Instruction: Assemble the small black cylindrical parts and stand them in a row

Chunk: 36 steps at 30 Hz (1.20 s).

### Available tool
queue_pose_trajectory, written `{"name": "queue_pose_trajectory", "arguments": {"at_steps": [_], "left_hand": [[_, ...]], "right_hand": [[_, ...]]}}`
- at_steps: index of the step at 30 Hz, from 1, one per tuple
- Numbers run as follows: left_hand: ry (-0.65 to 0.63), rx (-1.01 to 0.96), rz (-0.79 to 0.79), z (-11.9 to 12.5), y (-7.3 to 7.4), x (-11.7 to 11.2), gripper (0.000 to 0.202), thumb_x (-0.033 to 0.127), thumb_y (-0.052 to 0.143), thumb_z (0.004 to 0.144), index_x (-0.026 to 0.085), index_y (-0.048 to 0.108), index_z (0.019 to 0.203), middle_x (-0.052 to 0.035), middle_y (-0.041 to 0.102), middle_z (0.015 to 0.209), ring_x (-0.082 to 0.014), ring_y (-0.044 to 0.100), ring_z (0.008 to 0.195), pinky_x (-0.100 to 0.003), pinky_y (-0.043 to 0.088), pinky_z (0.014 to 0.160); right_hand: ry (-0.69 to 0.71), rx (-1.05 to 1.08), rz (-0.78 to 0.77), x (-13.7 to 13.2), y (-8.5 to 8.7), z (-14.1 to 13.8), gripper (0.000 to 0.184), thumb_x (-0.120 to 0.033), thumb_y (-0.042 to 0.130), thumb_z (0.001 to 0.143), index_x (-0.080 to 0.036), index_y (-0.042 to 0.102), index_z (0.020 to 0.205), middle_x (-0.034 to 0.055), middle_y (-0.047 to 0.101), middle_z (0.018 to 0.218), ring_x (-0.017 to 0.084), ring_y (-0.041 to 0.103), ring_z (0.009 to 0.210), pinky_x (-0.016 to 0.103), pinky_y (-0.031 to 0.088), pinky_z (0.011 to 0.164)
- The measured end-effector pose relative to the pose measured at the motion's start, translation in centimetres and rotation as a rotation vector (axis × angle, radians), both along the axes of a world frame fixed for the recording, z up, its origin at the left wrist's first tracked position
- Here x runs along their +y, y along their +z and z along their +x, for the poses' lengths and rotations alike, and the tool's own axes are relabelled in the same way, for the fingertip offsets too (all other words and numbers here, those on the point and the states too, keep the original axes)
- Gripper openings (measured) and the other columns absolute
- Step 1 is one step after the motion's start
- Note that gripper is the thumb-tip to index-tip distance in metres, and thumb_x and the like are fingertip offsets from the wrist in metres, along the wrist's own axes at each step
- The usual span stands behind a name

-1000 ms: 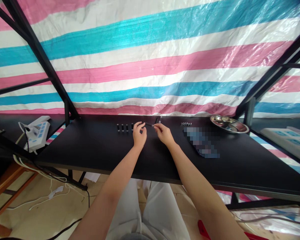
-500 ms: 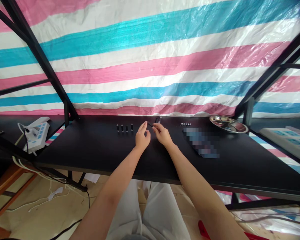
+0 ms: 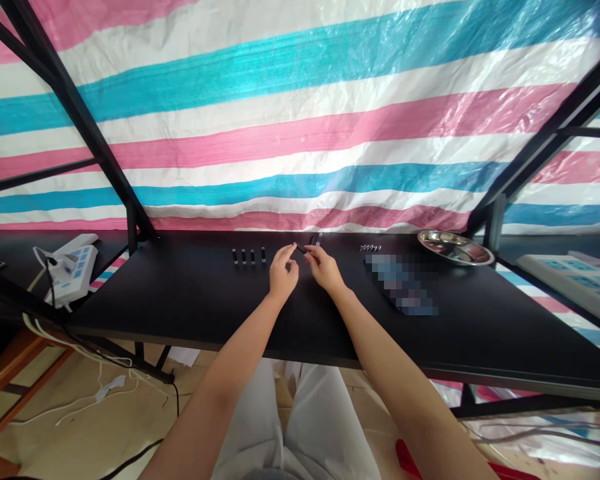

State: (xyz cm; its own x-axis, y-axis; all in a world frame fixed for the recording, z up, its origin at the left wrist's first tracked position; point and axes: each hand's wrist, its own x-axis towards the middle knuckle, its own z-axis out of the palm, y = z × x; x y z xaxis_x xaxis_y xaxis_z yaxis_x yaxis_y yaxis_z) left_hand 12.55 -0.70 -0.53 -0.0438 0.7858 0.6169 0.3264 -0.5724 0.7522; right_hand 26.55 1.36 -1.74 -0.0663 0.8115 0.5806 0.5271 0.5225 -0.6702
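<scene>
In front of me, my left hand (image 3: 283,273) and my right hand (image 3: 325,270) meet over the black table. Between their fingertips is a small dark tube-like piece (image 3: 301,249), too small to make out further. My right thumb and fingers pinch its right end. The left fingertips close on its other end, with the thumb bent below. Several short black cylinders with pale lower ends (image 3: 253,257) stand in a row left of my hands. Just behind my right hand lie a clear piece (image 3: 319,238) and a dark piece (image 3: 312,239), both partly hidden.
Several small shiny bits (image 3: 370,248) lie in a row right of my hands. Nearer is a blurred-out dark flat object (image 3: 403,287). A round metal tray (image 3: 455,261) sits at the back right. A power strip (image 3: 80,273) rests at far left, beside black frame posts.
My hands stay nearly in place; the dark piece between the fingertips shows slightly more. The row of cylinders and other things have not moved on the table.
</scene>
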Motion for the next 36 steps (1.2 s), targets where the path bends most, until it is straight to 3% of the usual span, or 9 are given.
{"name": "queue_pose_trajectory", "arguments": {"at_steps": [11, 19, 28, 33, 36], "left_hand": [[0.028, 0.001, -0.011, -0.1, 0.0, 0.0, 0.041, 0.007, 0.045, 0.075, 0.022, 0.060, 0.109, -0.0067, 0.056, 0.106, -0.0063, 0.052, 0.063, -0.022, 0.048, 0.064], [0.030, 0.029, 0.027, -0.3, 0.5, -0.3, 0.039, 0.005, 0.041, 0.075, 0.023, 0.064, 0.100, -0.0059, 0.058, 0.099, -0.0113, 0.057, 0.077, -0.023, 0.049, 0.067], [0.226, -0.360, -0.167, -3.0, 1.2, -1.2, 0.025, 0.008, 0.042, 0.072, 0.017, 0.061, 0.085, -0.0043, 0.061, 0.089, -0.0078, 0.056, 0.061, -0.022, 0.048, 0.062], [0.295, -0.552, -0.263, -3.8, 1.1, -1.3, 0.018, 0.010, 0.045, 0.070, 0.016, 0.059, 0.080, -0.0019, 0.061, 0.078, -0.0070, 0.054, 0.056, -0.021, 0.047, 0.059], [0.289, -0.590, -0.278, -3.7, 1.0, -1.2, 0.016, 0.013, 0.046, 0.070, 0.016, 0.059, 0.079, -0.0014, 0.061, 0.075, -0.0065, 0.054, 0.054, -0.020, 0.047, 0.057]], "right_hand": [[0.001, -0.029, -0.006, 0.0, 0.0, 0.1, 0.031, -0.035, 0.042, 0.086, -0.019, 0.053, 0.110, 0.0036, 0.061, 0.074, 0.017, 0.060, 0.068, 0.030, 0.046, 0.068], [-0.021, -0.065, -0.068, 0.1, -0.5, -0.2, 0.024, -0.034, 0.043, 0.085, -0.020, 0.051, 0.102, 0.0051, 0.063, 0.079, 0.019, 0.061, 0.070, 0.032, 0.047, 0.068], [-0.021, -0.009, -0.131, 0.5, -1.0, -0.8, 0.018, -0.035, 0.047, 0.081, -0.022, 0.046, 0.094, 0.0043, 0.066, 0.077, 0.019, 0.063, 0.068, 0.033, 0.048, 0.067], [0.006, 0.110, -0.186, 0.2, -0.4, -2.9, 0.023, -0.041, 0.049, 0.079, -0.022, 0.044, 0.091, 0.0042, 0.066, 0.076, 0.016, 0.058, 0.055, 0.031, 0.047, 0.058], [0.041, 0.071, -0.119, 0.2, 0.0, -4.6, 0.022, -0.042, 0.050, 0.076, -0.022, 0.047, 0.083, 0.0029, 0.063, 0.073, 0.016, 0.058, 0.061, 0.030, 0.046, 0.062]]}}
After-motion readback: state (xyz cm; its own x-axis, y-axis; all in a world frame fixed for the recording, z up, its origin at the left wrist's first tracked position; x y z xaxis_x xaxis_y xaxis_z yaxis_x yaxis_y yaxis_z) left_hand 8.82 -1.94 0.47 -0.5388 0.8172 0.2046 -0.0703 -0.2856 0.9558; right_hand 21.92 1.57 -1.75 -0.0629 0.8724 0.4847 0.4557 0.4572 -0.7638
